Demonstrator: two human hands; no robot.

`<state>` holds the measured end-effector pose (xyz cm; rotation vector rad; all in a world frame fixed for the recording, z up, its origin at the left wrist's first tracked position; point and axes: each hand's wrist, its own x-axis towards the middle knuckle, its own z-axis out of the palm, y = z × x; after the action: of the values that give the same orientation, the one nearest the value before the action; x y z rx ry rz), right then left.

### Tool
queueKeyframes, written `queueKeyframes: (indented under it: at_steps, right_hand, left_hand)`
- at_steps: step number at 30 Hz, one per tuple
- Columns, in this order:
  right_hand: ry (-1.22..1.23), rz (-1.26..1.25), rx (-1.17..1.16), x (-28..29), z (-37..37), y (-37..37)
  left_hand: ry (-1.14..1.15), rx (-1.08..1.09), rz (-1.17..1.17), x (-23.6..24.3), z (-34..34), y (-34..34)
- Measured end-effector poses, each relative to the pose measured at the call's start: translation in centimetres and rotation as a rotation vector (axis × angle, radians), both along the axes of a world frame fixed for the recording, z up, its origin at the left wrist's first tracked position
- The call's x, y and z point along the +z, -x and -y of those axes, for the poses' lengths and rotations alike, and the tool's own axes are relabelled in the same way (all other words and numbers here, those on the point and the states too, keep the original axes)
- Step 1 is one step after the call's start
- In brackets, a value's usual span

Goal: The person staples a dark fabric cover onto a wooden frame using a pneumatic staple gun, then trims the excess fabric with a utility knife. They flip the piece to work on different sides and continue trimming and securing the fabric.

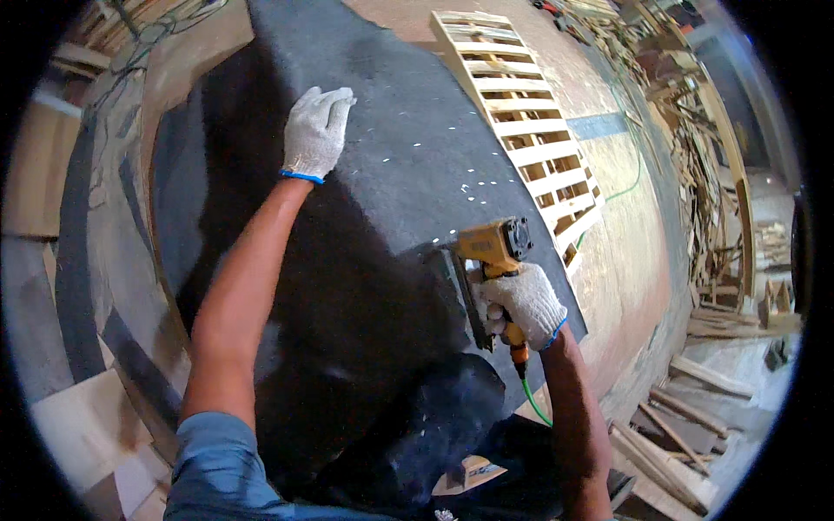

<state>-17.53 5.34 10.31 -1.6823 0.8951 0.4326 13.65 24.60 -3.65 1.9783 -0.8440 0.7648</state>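
Observation:
My right hand (525, 304), in a white knit glove with a blue cuff, is wrapped round the grip of a yellow pneumatic staple gun (488, 247). A green air hose (535, 405) joins the gun at its lower end. The gun's dark nose and magazine are over a large dark grey sheet (408, 95). My left hand (317, 132), gloved the same way, is over the far left part of the sheet. Its fingers stretch out toward the right and hold nothing. I cannot tell whether it touches the sheet.
Along the sheet's right edge lies a slatted wooden frame (530, 130). Small pale flecks (470, 191) dot the sheet. Timber offcuts (708, 208) are heaped at the far right, with loose boards (665, 469) below. Plywood panels (91, 434) stand at the lower left.

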Motion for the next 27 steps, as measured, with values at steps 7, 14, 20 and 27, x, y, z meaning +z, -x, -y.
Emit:
queueKeyframes:
  at_steps: [7,14,20,27]
  right_hand:
    - [0.14,0.05,0.091,-1.2,4.7,6.0]
    - [0.117,-0.004,0.093,-0.9,6.2,4.1]
    - [0.222,0.261,0.237,-2.3,8.8,0.8]
    - [0.036,0.179,0.091,-1.2,7.4,-5.9]
  left_hand:
    - [-0.506,-0.411,0.033,2.4,5.0,12.4]
    - [-0.543,-0.44,0.052,3.1,4.5,12.4]
    - [-0.425,-0.495,0.055,1.5,5.1,12.4]
    - [-0.387,-0.452,0.04,0.8,4.4,12.1]
